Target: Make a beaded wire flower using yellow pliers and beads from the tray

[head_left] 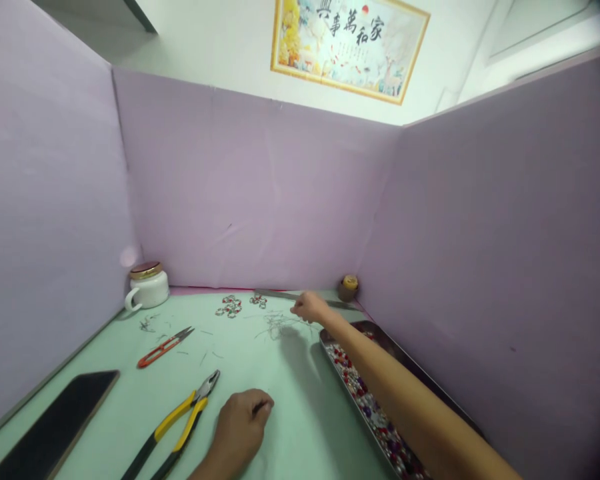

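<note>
Two hands' fingers are curled; whether they grasp anything cannot be told. Bare right hand [311,308], one o'clock, near loose, thin, silvery wires [280,327]; bare left hand [243,428], six. Fingertip pinching would likely separate wires best. Bead-filled, round-cornered metal tray [387,345] bounds four o'clock; flat pale-green counter [257,360] offers central room.

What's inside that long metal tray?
Lots of small bead-like pieces, red, purple and pale, lie in the metal tray. The right forearm crosses over it, so what's beneath the arm is hidden.
</note>
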`<state>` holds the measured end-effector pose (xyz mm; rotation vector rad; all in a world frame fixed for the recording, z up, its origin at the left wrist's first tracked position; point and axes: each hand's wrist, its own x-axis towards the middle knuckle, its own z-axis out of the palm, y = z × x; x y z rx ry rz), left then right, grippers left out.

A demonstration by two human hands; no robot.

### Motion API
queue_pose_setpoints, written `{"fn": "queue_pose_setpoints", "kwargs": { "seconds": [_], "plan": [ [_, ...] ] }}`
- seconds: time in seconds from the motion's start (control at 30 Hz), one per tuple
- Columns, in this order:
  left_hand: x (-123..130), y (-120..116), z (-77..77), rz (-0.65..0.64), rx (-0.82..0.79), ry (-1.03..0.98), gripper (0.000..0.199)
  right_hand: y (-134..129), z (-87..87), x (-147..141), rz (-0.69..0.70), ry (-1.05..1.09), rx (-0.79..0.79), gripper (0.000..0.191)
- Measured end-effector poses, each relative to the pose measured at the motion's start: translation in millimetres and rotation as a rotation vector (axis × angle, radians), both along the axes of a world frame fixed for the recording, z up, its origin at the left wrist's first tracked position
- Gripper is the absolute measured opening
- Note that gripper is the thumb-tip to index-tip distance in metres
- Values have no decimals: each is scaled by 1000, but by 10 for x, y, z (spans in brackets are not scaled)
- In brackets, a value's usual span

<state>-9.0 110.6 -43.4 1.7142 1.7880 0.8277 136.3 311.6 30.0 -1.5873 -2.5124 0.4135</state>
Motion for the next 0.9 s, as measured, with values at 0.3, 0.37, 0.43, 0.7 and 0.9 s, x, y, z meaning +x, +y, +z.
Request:
{"fn": "queue_pose_setpoints", "kwargs": {
  "seconds": [0.3, 0.37, 0.43, 0.7, 0.9],
  "plan": [
    [-5, -4, -55, 11, 14, -4, 23, -19, -184, -108, -200, 191, -266, 14],
    [-8, -6, -62, 17, 16, -7, 23, 72, 0, -100, -221, 267, -262, 12],
    [-11, -9, -65, 23, 16, -8, 23, 152, 199, -75, -230, 337, -247, 12],
    [-20, 3, -85, 30, 22, -13, 23, 119, 480, 4, -182, 540, -218, 13],
    [-16, 3, -84, 31, 34, -16, 24, 134, 337, -50, -178, 558, -72, 11]
  ]
}}
